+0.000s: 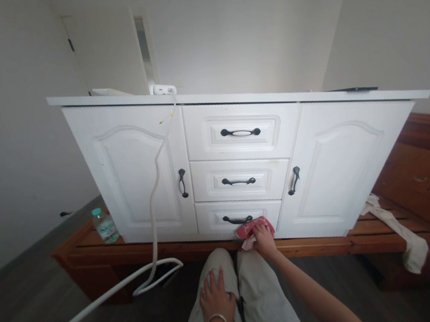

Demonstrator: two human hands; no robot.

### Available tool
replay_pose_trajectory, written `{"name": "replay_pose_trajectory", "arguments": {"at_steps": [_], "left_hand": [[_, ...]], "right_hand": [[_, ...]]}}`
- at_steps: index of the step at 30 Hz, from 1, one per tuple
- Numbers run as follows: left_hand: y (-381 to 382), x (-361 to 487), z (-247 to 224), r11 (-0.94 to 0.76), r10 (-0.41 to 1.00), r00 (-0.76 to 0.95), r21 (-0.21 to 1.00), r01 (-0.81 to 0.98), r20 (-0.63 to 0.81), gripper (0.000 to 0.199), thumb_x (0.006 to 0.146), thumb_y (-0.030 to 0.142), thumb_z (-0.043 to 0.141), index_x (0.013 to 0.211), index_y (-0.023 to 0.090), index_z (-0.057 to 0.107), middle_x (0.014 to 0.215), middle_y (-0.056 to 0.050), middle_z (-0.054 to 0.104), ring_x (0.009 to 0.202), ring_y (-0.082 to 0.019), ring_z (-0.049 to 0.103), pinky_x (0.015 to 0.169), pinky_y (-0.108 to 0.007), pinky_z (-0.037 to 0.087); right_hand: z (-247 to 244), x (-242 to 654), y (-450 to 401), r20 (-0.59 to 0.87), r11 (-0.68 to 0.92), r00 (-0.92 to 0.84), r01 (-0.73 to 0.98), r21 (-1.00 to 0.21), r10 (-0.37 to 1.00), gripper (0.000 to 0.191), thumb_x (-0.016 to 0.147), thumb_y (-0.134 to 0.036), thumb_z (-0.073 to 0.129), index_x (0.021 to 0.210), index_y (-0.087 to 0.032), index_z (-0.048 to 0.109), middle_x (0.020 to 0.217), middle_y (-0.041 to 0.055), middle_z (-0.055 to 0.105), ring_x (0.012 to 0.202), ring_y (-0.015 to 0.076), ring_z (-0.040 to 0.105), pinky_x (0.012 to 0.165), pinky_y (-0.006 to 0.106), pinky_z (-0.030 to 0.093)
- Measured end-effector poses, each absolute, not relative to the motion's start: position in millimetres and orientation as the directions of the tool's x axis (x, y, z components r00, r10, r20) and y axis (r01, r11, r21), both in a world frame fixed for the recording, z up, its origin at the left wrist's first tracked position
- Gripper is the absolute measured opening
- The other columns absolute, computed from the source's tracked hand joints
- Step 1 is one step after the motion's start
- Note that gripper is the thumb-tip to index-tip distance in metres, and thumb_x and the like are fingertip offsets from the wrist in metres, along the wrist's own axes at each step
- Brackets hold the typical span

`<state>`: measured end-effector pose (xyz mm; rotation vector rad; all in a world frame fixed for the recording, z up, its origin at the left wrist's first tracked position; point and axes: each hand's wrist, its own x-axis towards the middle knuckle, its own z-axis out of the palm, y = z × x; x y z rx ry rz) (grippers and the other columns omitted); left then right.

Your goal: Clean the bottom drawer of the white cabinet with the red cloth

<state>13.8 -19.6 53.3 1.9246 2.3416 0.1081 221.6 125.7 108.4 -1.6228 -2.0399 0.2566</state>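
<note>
A red cloth (255, 226) with a paler underside is under my right hand (265, 237), which presses it against the bottom drawer (211, 218) of a white cabinet (127, 175), just below and right of that drawer's dark handle (237, 220). The fingers are closed over the cloth. My left hand (217, 299), with a bangle on the wrist, rests on my left knee. Its fingers are spread and it holds nothing. Above the cloth are the middle drawer (202, 182) and top drawer (196, 131), both closed.
The cabinet stands on a brown wooden bench (294, 249). A clear bottle with a teal cap (105, 227) stands at its left. A white cable (152, 209) runs from a power strip (164, 89) on top down to the floor. A pale cloth (398, 235) hangs at the right.
</note>
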Motion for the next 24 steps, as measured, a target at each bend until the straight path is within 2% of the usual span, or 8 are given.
{"name": "replay_pose_trajectory", "arguments": {"at_steps": [4, 9, 10, 12, 14, 16, 20, 24], "left_hand": [[-16.7, 18.1, 51.2, 0.206, 0.978, -0.202, 0.111, 0.972, -0.054, 0.078, 0.083, 0.023, 0.055, 0.158, 0.029, 0.035, 0.168, -0.01, 0.03, 0.152, -0.033, 0.032, 0.12, -0.051, 0.026], [-16.7, 18.7, 50.5, 0.202, 0.979, -0.198, 0.102, 0.974, -0.052, 0.077, 0.084, 0.023, 0.053, 0.158, 0.03, 0.034, 0.168, -0.01, 0.031, 0.152, -0.032, 0.032, 0.119, -0.052, 0.026], [-17.3, 18.2, 51.1, 0.2, 0.979, -0.196, 0.1, 0.975, -0.051, 0.076, 0.084, 0.024, 0.053, 0.158, 0.03, 0.034, 0.168, -0.01, 0.031, 0.151, -0.032, 0.033, 0.119, -0.052, 0.026], [-18.3, 17.3, 52.7, 0.198, 0.98, -0.193, 0.093, 0.976, -0.055, 0.076, 0.085, 0.024, 0.053, 0.158, 0.03, 0.034, 0.167, -0.011, 0.031, 0.151, -0.032, 0.033, 0.12, -0.051, 0.026], [-18.6, 16.8, 54.6, 0.197, 0.979, -0.192, 0.089, 0.976, -0.065, 0.076, 0.085, 0.024, 0.054, 0.158, 0.03, 0.034, 0.167, -0.011, 0.031, 0.151, -0.031, 0.034, 0.119, -0.051, 0.027], [-18.2, 16.6, 55.4, 0.198, 0.979, -0.192, 0.094, 0.976, -0.073, 0.076, 0.084, 0.024, 0.054, 0.158, 0.031, 0.035, 0.168, -0.01, 0.031, 0.151, -0.03, 0.033, 0.12, -0.05, 0.027], [-16.8, 16.4, 52.0, 0.19, 0.981, -0.184, 0.118, 0.975, -0.062, 0.073, 0.085, 0.025, 0.054, 0.156, 0.031, 0.038, 0.167, -0.009, 0.032, 0.151, -0.03, 0.034, 0.12, -0.049, 0.028], [-17.3, 19.1, 44.2, 0.159, 0.987, -0.157, 0.124, 0.979, -0.033, 0.072, 0.084, 0.022, 0.056, 0.154, 0.032, 0.044, 0.165, -0.009, 0.037, 0.149, -0.03, 0.038, 0.118, -0.048, 0.031]], "right_hand": [[141.9, 263.4, 129.9, 0.399, 0.22, 0.03, 0.795, -0.565, 0.916, 0.021, 0.069, -0.007, 0.054, 0.085, -0.019, 0.064, 0.101, 0.0145, 0.067, 0.108, 0.0338, 0.054, 0.103, 0.048, 0.033], [206.2, 276.2, 139.6, 0.477, 0.196, 0.342, 0.609, -0.769, 0.809, 0.017, 0.079, -0.024, 0.055, 0.096, -0.019, 0.058, 0.094, 0.01, 0.064, 0.097, 0.0307, 0.059, 0.091, 0.049, 0.046], [217.7, 275.6, 134.7, 0.443, 0.218, 0.386, 0.503, -0.836, 0.809, 0.021, 0.081, -0.03, 0.058, 0.099, -0.019, 0.058, 0.09, 0.0077, 0.065, 0.089, 0.0285, 0.062, 0.084, 0.046, 0.05], [232.8, 270.6, 113.9, 0.315, 0.286, 0.422, 0.131, -0.949, 0.85, 0.035, 0.075, -0.038, 0.071, 0.102, -0.019, 0.059, 0.085, 0.0043, 0.068, 0.078, 0.0251, 0.066, 0.073, 0.04, 0.055], [232.2, 260.4, 80.7, 0.16, 0.284, 0.359, -0.325, -0.902, 0.919, 0.05, 0.06, -0.033, 0.086, 0.102, -0.019, 0.063, 0.09, 0.0042, 0.072, 0.081, 0.0243, 0.07, 0.072, 0.036, 0.057], [213.2, 246.3, 41.0, 0.006, 0.16, 0.272, -0.546, -0.822, 0.962, 0.051, 0.055, -0.026, 0.091, 0.099, -0.02, 0.066, 0.092, 0.0045, 0.076, 0.081, 0.0229, 0.072, 0.073, 0.034, 0.059], [139.2, 216.9, -32.3, -0.302, -0.149, 0.073, -0.745, -0.65, 0.95, 0.046, 0.048, -0.022, 0.095, 0.088, -0.022, 0.071, 0.087, 0.0036, 0.079, 0.074, 0.0237, 0.074, 0.075, 0.037, 0.061], [83.1, 200.6, -68.3, -0.368, -0.281, -0.064, -0.77, -0.573, 0.928, 0.043, 0.053, -0.029, 0.096, 0.09, -0.021, 0.075, 0.094, 0.0074, 0.08, 0.085, 0.0265, 0.076, 0.084, 0.04, 0.059]]}}
